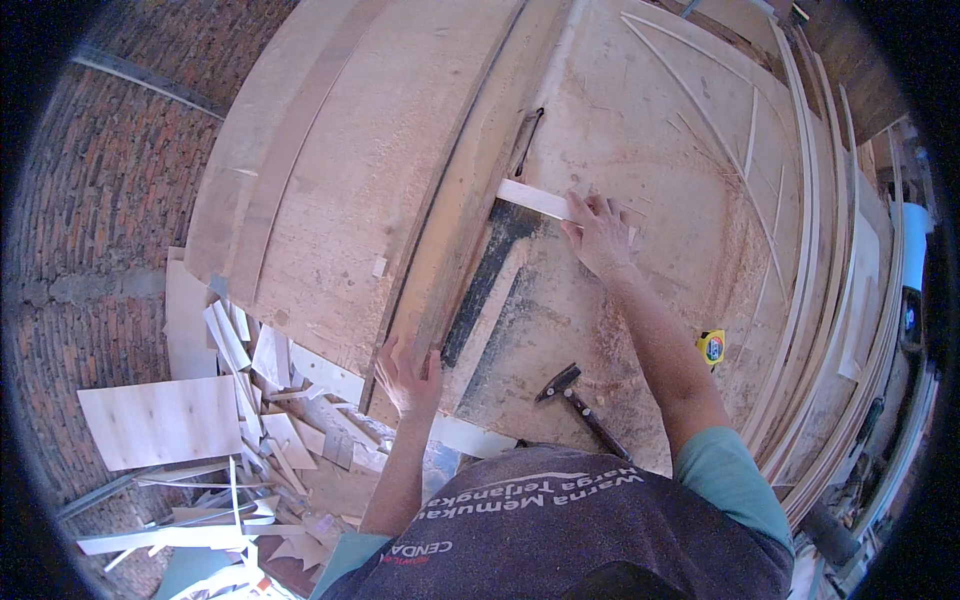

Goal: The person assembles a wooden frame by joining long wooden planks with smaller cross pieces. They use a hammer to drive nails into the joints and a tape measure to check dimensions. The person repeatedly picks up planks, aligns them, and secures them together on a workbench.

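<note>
A short pale wood strip [535, 198] lies across the dark metal plate, its left end touching the long wooden fence [455, 190]. My right hand [600, 235] is closed over the strip's right end. Just beyond the strip is the narrow blade slot [528, 140] in the worktable [600, 330]. At the fence's near end rests my left hand [407, 378], fingers spread over the wood and thumb apart near its right edge. A hammer [583, 410] lies between my forearms, close to my body. A yellow tape measure [711, 346] sits right of my right forearm.
Wood offcuts [285, 440] are heaped on the floor at the left, below a brick wall [90, 230]. Long boards [805, 300] line the table's right side. Thin strips [690, 85] and sawdust lie at the far right; a small wood block [379, 266] sits left of the fence.
</note>
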### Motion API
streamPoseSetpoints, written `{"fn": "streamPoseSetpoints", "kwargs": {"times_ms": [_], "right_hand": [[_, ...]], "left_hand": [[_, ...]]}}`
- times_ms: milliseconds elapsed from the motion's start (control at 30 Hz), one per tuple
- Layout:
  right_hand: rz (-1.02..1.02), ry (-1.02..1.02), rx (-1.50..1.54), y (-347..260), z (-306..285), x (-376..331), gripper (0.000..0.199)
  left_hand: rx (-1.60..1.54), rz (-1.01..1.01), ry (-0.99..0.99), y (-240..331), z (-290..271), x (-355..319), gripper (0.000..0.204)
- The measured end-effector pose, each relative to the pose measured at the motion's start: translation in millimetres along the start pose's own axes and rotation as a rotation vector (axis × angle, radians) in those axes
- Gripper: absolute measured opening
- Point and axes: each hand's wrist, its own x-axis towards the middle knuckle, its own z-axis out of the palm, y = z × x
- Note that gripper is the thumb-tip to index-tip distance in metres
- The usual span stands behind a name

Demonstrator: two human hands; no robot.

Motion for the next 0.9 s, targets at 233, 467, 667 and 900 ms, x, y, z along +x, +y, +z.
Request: {"fn": "streamPoseSetpoints", "kwargs": {"times_ms": [233,467,667,900], "right_hand": [[0.014,0.139,0.1,-20.6,19.8,-1.5,0.037],[0.014,0.229,0.113,-16.5,28.4,5.2,0.028],[0.025,0.197,0.121,-4.8,35.4,17.3,0.027],[0.037,0.17,0.11,-8.4,29.4,22.6,0.026]], "left_hand": [[-0.04,0.016,-0.05,-10.0,12.2,-9.9,0.057],[-0.028,0.025,-0.099,-5.2,12.9,-7.2,0.057],[-0.028,-0.013,-0.126,1.8,9.0,-3.2,0.058],[-0.031,0.022,-0.107,-1.4,12.7,-3.3,0.055]]}}
